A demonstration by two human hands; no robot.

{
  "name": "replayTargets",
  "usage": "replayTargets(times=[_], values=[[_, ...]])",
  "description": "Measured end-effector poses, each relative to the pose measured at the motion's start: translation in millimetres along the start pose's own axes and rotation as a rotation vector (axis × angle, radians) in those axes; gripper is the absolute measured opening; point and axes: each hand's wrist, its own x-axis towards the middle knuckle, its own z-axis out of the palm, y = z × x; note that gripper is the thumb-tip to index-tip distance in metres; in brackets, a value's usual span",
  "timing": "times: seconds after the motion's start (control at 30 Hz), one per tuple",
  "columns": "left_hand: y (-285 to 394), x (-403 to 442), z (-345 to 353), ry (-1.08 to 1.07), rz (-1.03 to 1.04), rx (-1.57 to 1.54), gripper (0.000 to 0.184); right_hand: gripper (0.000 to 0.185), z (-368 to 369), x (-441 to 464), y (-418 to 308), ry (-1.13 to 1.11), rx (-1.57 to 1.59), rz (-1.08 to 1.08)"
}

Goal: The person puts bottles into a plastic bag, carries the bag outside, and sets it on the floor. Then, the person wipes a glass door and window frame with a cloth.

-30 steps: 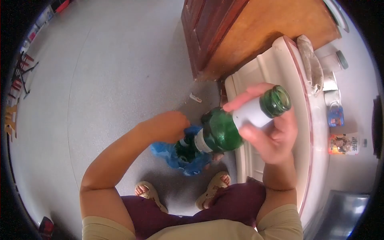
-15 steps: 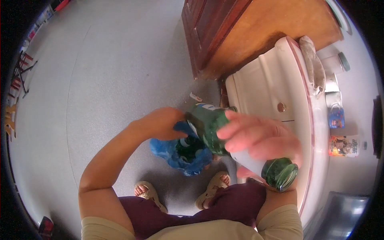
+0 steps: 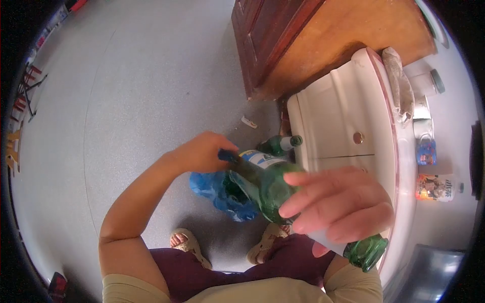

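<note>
My right hand [image 3: 341,204] is wrapped round a green glass bottle [image 3: 275,189] with a white neck label. Tilted, its mouth points to the lower right, and its broad base end is over the blue plastic bag [image 3: 214,189]. My left hand [image 3: 209,151] pinches the bag's gathered blue edge, close to the bottle's base. Dark green glass shows inside the bag, partly hidden by the held bottle. Beyond it, a second green bottle [image 3: 275,145] is near the cabinet, its neck towards the drawers.
To the right stands a cream cabinet [image 3: 328,111] with round knobs; a brown wooden cabinet [image 3: 328,50] is behind it. A cloth [image 3: 396,83], a jar [image 3: 424,83] and a labelled bottle [image 3: 437,187] line the right side. A small white wrapper [image 3: 249,121] lies on the grey floor [image 3: 151,91].
My right hand and the held bottle have moved right and towards my body. More of the second bottle by the cabinet shows. My left hand has stayed nearly in place.
</note>
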Motion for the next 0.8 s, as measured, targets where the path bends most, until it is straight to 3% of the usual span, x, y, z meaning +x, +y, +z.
replayTargets(times=[0.1, 0.2, 0.3, 0.4, 0.5, 0.6, 0.7, 0.8], values=[[1.0, -14.1, -6.5, 0.079, 0.042, -0.078, 0.067, 0.022, -2.3, -3.4, 3.2, 0.024, 0.039, 0.019], [-7.7, -25.1, -9.8, 0.081, -0.012, 0.048, 0.075, 0.022, -3.4, -4.2, 3.6, 0.030, 0.121, 0.044], [-7.0, -20.7, -17.6, -0.280, -0.336, -0.008, 0.070, 0.024, -6.7, -1.5, 2.7, -0.041, 0.219, 0.098], [-15.6, -20.4, -13.9, -0.374, -0.338, -0.050, 0.064, 0.026, -8.1, -1.3, 7.8, -0.131, 0.318, 0.137], [-17.2, -20.2, -14.1, -0.366, -0.265, -0.030, 0.056, 0.030, -0.3, -7.7, 20.8, -0.166, 0.322, 0.108], [-15.3, -27.2, -17.1, -0.211, -0.260, -0.146, 0.052, 0.034, 3.1, -7.9, 24.1, -0.169, 0.317, 0.107], [-33.2, -30.5, -18.0, -0.156, -0.457, -0.648, 0.052, 0.044, -13.5, 0.2, 16.7, -0.165, 0.403, 0.123], [-38.1, -38.2, -32.5, -0.002, -0.526, -0.521, 0.055, 0.052, -15.6, 0.6, 21.5, 0.008, 0.481, 0.025]])
